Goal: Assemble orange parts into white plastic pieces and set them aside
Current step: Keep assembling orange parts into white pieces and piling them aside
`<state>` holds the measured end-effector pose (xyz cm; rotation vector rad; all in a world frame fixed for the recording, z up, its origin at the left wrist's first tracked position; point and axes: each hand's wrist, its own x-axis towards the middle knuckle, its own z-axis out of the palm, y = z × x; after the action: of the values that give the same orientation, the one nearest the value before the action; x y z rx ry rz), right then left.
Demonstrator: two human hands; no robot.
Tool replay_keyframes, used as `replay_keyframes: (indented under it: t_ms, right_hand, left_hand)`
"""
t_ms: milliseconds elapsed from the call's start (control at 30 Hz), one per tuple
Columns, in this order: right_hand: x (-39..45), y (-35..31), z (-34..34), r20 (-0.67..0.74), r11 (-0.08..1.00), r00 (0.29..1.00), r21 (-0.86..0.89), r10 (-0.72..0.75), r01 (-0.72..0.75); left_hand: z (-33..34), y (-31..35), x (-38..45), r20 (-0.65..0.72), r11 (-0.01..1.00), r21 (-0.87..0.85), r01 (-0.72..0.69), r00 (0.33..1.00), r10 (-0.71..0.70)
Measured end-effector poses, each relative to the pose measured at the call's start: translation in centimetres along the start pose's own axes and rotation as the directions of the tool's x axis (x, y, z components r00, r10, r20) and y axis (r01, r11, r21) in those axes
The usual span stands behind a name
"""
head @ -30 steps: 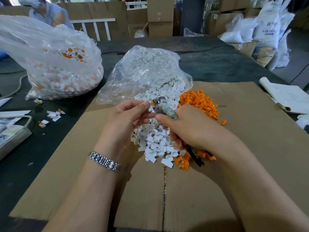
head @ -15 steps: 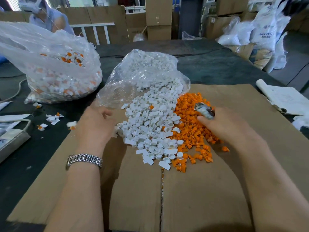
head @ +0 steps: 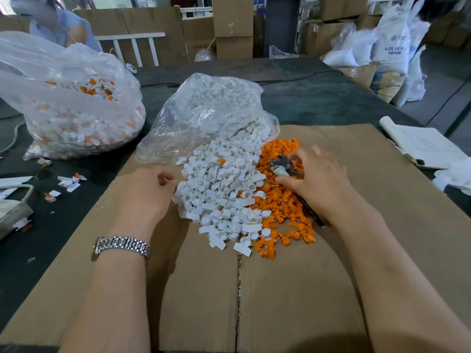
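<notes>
A heap of white plastic pieces [head: 224, 189] spills from a clear bag [head: 211, 110] onto the cardboard sheet [head: 293, 289]. Beside it on the right lies a heap of small orange parts [head: 283, 207]. My left hand [head: 145, 194] rests at the left edge of the white heap with its fingers curled; whether it pinches a piece is unclear. My right hand [head: 318, 179] is down on the orange heap and grips a small metal tool [head: 283, 165], whose dark handle [head: 312, 215] sticks out under the palm.
A big clear bag of assembled white-and-orange pieces [head: 76, 110] stands at the back left. Several assembled pieces [head: 68, 180] lie loose on the dark table near a white device [head: 12, 212]. Papers [head: 420, 143] lie at the right edge. A person [head: 58, 24] stands behind the left bag.
My hands, joined above the heaps a second ago, have parted. The left swung out left and came back to the white heap. The right dropped onto the orange heap with the tool.
</notes>
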<state>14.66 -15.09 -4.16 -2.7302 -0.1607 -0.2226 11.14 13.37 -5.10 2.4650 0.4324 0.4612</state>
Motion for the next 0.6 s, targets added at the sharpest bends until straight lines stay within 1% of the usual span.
replay_keyframes:
  t_ms: [33,100,167,233,300,333,400,467,533,600]
  right_hand:
    - [-0.2,-0.1,-0.3,-0.012,0.997,0.998,0.036,-0.063,0.063]
    - [-0.6,-0.3,-0.9,0.054,0.984,0.985,0.079,-0.165,0.161]
    - [-1.0,-0.5,-0.9,0.146,0.979,0.968,0.016,-0.204,0.204]
    - [-1.1,-0.7,-0.6,0.176,0.973,0.961,-0.057,-0.212,0.225]
    - [-1.1,-1.0,-0.3,0.165,0.969,0.961,-0.067,-0.223,0.236]
    - [-1.1,-1.1,-0.2,0.159,0.968,0.96,-0.068,-0.23,0.243]
    - [-1.1,-1.1,0.0,0.152,0.963,0.958,-0.08,-0.243,0.257]
    - [-1.1,-0.9,0.0,0.121,0.965,0.961,-0.052,-0.25,0.258]
    - [-0.9,-0.8,-0.1,0.041,0.965,0.967,0.083,-0.252,0.248]
    - [-0.9,-1.0,-0.5,-0.028,0.929,0.975,0.299,-0.222,0.22]
  left_hand:
    - [0.1,0.2,-0.1,-0.016,0.997,-0.078,-0.014,1.0,0.012]
    - [0.2,0.7,-0.4,-0.01,0.97,-0.243,-0.014,1.0,0.012]
    - [0.6,1.2,-0.8,0.032,0.917,-0.398,0.007,0.999,0.007]
    - [1.0,1.6,-1.0,0.104,0.82,-0.568,0.068,0.995,-0.01]
    - [1.1,2.0,-1.1,0.211,0.687,-0.707,0.168,0.977,-0.022]
    - [1.1,2.2,-1.1,0.27,0.614,-0.759,0.217,0.963,-0.006]
    - [1.1,2.7,-1.3,0.379,0.462,-0.829,0.317,0.924,0.047]
    - [1.1,3.1,-1.5,0.446,0.358,-0.85,0.387,0.889,0.099]
    - [1.2,3.6,-1.8,0.488,0.303,-0.849,0.432,0.861,0.14]
    - [1.4,3.9,-2.0,0.519,0.271,-0.843,0.465,0.835,0.18]
